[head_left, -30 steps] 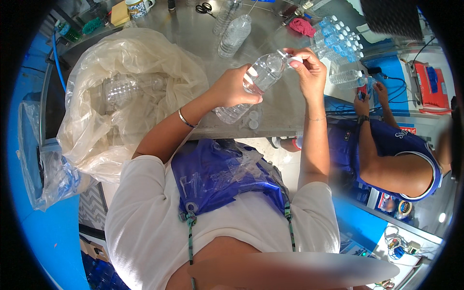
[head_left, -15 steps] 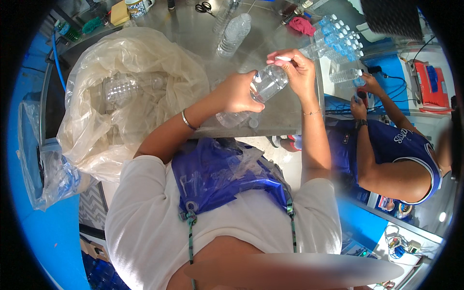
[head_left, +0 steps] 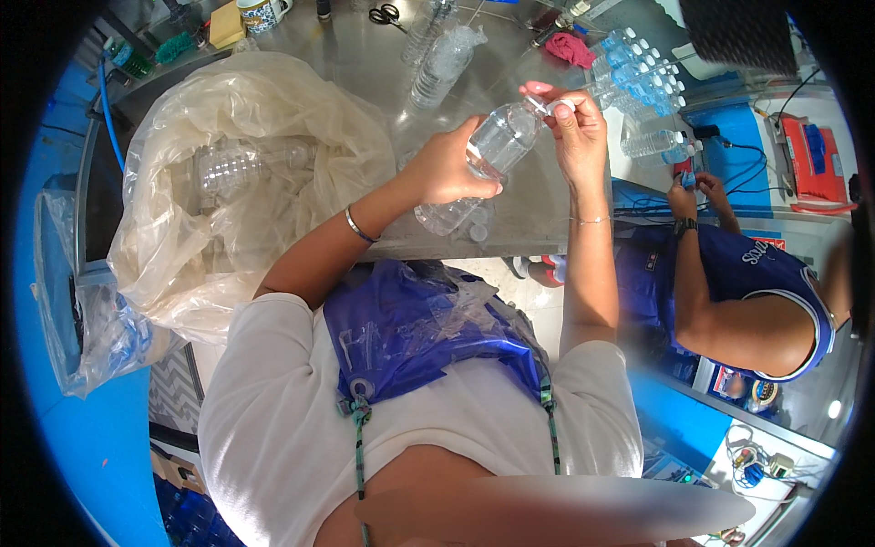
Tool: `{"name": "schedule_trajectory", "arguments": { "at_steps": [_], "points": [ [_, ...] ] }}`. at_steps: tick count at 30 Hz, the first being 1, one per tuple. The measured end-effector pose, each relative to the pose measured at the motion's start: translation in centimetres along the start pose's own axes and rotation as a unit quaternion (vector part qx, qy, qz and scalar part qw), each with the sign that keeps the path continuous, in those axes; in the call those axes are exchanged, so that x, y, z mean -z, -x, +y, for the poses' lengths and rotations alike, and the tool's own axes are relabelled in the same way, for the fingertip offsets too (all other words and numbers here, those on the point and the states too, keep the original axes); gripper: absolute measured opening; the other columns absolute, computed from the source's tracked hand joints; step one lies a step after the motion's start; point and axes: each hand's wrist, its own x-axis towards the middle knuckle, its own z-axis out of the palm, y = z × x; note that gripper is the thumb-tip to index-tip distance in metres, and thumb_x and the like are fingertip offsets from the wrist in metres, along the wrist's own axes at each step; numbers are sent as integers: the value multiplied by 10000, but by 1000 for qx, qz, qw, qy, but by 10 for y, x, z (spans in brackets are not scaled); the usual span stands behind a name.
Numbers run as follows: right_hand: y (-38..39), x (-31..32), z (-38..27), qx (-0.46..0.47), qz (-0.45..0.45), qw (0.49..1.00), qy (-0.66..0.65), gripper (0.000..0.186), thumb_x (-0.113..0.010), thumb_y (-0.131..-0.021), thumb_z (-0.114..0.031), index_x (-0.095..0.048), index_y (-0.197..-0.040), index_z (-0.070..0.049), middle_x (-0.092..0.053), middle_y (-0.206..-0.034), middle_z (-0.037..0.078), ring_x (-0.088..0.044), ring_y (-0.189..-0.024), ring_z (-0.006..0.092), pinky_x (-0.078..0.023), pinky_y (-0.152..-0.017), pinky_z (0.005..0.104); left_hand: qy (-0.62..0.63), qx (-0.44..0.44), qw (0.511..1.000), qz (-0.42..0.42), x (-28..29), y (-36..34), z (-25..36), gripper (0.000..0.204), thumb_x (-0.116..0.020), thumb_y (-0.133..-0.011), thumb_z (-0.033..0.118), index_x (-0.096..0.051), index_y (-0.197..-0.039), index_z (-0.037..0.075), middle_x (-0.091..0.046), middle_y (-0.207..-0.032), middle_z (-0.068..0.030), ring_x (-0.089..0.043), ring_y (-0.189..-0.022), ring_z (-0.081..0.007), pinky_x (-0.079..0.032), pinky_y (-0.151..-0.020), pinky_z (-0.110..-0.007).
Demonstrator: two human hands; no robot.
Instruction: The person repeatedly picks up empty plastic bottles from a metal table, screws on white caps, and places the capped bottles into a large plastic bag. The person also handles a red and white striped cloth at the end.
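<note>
My left hand (head_left: 451,162) is closed round the body of a clear plastic bottle (head_left: 507,132), tilted with its neck up to the right. At that neck my right hand (head_left: 574,141) pinches a small white cap (head_left: 561,108). Below the bottle, small round white pieces (head_left: 478,232) lie near the edge of the steel counter (head_left: 519,232). Behind it stand clear bottles (head_left: 436,73), wet or frosted-looking. To the left of my hands a big crumpled translucent plastic bag (head_left: 182,273) holds clear bottles (head_left: 223,173).
A co-worker in blue (head_left: 743,301) handles things at the right-hand counter, among cables. Rows of capped bottles (head_left: 638,82) stand at back right, near a pink cloth (head_left: 570,47). Scissors (head_left: 385,15), a mug (head_left: 262,14) and a yellow block (head_left: 226,27) lie along the back.
My right hand moved left over the bottle's top, then back up and right, still with the cap. The bottle shifted slightly in my left hand. The co-worker's hands moved lower.
</note>
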Motion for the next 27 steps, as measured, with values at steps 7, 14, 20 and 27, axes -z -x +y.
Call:
{"name": "schedule_trajectory", "arguments": {
  "at_steps": [7, 14, 20, 27],
  "points": [
    [0, 1, -1, 13, -10, 1000, 15, 246, -622, -934, -284, -531, -904, -58, -634, -1166, 217, -621, -1094, 315, -491, -927, 387, 28, -28, 999, 0, -1, 4, 3, 921, -800, -644, 236, -332, -1411, 39, -686, -996, -175, -685, -921, -284, -520, -807, -358],
    [0, -1, -5, 42, -33, 996, 77, 224, -638, -924, -237, -549, -865, -40, -653, -1121, 215, -638, -1044, 289, -496, -915, 391, -16, -19, 1000, -7, 4, 6, 8, 922, -800, -639, 246, -339, -1410, 41, -687, -973, -171, -686, -903, -291, -526, -793, -364],
    [-1, -9, -4, 105, -2, 991, 87, 62, -638, -889, -50, -589, -881, -12, -673, -1072, 174, -642, -998, 223, -514, -872, 344, 14, -15, 1000, -4, 0, 8, 16, 930, -799, -632, 270, -343, -1405, 27, -686, -947, -176, -687, -856, -307, -526, -772, -370],
    [-8, -13, 3, 35, 48, 975, 213, 121, -619, -934, -119, -568, -874, -27, -675, -914, 125, -642, -845, 175, -527, -751, 314, -55, -17, 998, 19, -6, 8, 12, 953, -803, -619, 276, -332, -1402, 4, -677, -957, -205, -681, -865, -324, -523, -775, -369]
  ]
}}
